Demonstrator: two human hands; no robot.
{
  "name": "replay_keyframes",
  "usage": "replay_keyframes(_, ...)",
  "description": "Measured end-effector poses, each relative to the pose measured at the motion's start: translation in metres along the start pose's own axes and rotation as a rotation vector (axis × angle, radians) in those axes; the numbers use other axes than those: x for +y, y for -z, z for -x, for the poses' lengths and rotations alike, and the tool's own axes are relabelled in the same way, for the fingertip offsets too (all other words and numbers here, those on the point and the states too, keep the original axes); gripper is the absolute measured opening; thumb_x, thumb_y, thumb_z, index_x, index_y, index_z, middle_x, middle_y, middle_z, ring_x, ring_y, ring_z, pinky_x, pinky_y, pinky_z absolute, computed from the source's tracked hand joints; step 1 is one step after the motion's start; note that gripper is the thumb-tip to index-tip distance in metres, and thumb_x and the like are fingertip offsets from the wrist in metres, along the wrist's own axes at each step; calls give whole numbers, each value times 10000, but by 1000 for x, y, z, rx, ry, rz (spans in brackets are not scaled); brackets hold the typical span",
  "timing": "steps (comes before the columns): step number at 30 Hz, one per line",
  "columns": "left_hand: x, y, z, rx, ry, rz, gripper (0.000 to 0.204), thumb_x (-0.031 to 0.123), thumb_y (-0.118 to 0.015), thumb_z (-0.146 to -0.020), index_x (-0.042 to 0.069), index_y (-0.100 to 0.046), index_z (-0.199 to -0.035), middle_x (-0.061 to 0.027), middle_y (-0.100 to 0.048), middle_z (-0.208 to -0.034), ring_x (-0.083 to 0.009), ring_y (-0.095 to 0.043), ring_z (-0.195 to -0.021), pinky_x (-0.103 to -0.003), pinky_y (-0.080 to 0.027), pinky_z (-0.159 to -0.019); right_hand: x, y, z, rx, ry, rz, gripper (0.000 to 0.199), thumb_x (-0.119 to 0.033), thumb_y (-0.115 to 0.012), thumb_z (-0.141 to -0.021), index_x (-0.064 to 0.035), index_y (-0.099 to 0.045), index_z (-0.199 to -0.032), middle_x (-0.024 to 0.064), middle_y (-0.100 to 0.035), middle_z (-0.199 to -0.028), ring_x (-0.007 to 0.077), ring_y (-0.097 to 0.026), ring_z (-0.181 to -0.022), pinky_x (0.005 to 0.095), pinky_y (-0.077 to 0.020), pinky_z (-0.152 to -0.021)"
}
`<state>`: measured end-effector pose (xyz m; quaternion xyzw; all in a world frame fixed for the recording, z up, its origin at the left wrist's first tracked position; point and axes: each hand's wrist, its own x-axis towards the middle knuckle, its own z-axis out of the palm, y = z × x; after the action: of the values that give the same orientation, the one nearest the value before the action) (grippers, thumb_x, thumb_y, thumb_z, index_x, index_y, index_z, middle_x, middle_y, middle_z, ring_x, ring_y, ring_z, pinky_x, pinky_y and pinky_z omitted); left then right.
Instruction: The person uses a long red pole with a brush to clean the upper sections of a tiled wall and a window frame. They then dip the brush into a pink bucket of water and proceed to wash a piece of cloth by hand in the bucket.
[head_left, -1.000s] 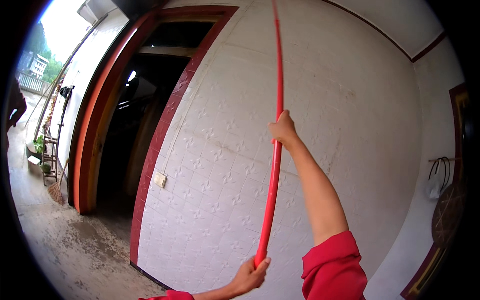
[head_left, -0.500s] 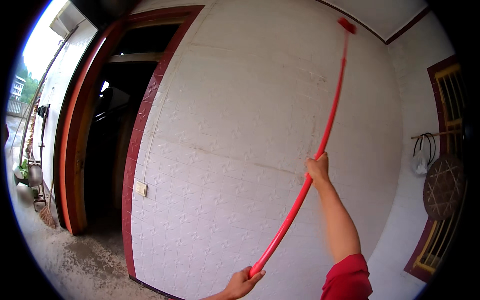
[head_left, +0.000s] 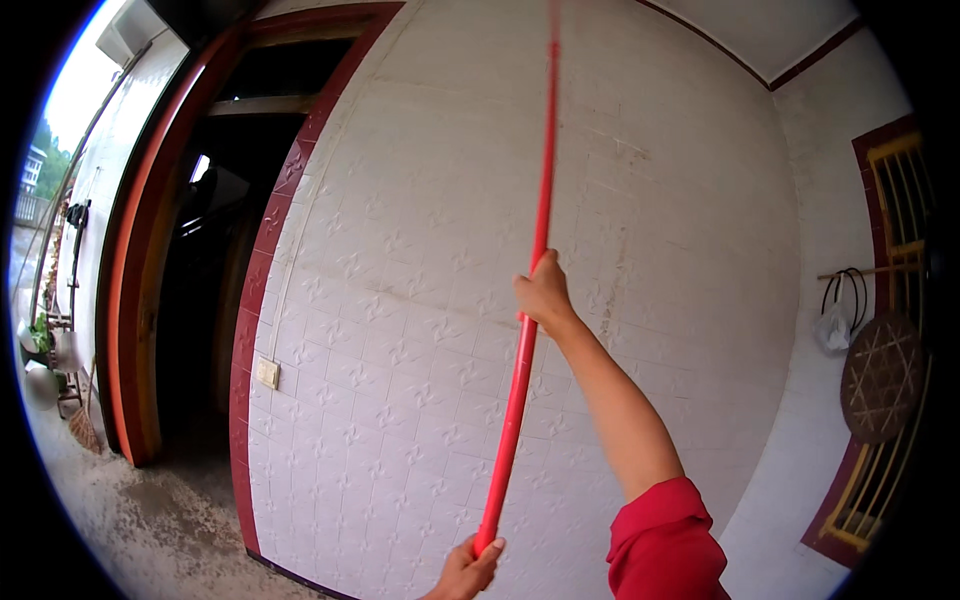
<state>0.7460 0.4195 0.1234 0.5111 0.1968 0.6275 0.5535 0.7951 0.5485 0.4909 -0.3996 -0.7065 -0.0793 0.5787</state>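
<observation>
- The right hand (head_left: 543,292) is wrapped around the long red pole (head_left: 524,340) at about mid-length, arm stretched up and away from the body in a red sleeve (head_left: 665,545).
- The left hand (head_left: 467,570) is curled round the pole's bottom end, at the near lower edge of the view; only part of it shows.
- The pole rises almost straight up in front of the white tiled wall (head_left: 400,300) and runs out of the top of the view, so its head is hidden; I cannot tell whether it touches the wall or ceiling.
- Risk: with both grips low on so long a pole, the far end may well sway, and a small twist at the hands could swing it wide.
- To the right, a round woven tray (head_left: 882,378) and a white bag (head_left: 833,327) hang on the side wall by a barred window (head_left: 900,200); a sideways sweep might knock them.
- To the left, a small wall switch (head_left: 267,373) and the dark doorway (head_left: 200,280) sit within likely reach of a slipping pole.
- The concrete floor (head_left: 150,520) looks patchy, possibly damp; footing could give while looking upward.
</observation>
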Motion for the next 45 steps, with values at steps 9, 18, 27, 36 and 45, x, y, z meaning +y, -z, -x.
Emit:
replay_keyframes(9, -11, -54, -19, -175, 50, -24, 251, 351, -525, -917, 126, -417, -892, 53, -357, -494, -72, -326, -338, -231, -266, -305, 36, 46, -13, 70, 4, -97, 391, -87, -593, -711, -21, -449, -1068, 168, -561, -907, 285, -616, -725, 385, -559, -493)
replay_keyframes(18, 81, -11, -104, -169, 31, -643, 527, 520, -530, -863, -1, -600, -905, -34, -477, -624, -129, -457, -599, -306, -384, -554, 132, 131, -68, 435, -293, -74, 412, 3, -454, -739, 87, -341, -1126, 262, -529, -1009, 345, -622, -630, 417, -543, -426)
replay_keyframes(27, 97, 38, -108, -193, 98, -466, 515, 515, -522, -871, 7, -574, -940, -7, -439, -631, -108, -405, -572, -280, -341, -521, 85, 75, -86, 373, -254, -33, 413, -7, -486, -738, 64, -351, -1122, 225, -538, -986, 331, -619, -649, 401, -507, -380)
replay_keyframes(36, 156, 176, -77, -58, 91, -16, 320, 409, -510, -916, 108, -427, -846, 53, -333, -556, -50, -284, -424, -234, -246, -378, -118, -177, -121, 99, 19, 94, 415, -61, -538, -735, 32, -385, -1109, 244, -582, -1040, 356, -650, -798, 414, -536, -742)
replay_keyframes(45, 189, 324, -1, 164, -18, 94, 296, 357, -506, -928, 99, -408, -824, 44, -359, -526, -60, -319, -391, -242, -260, -359, -276, -410, -43, -226, 199, -178, 369, -69, -513, -723, 57, -407, -1054, 257, -587, -962, 334, -651, -630, 402, -539, -625)
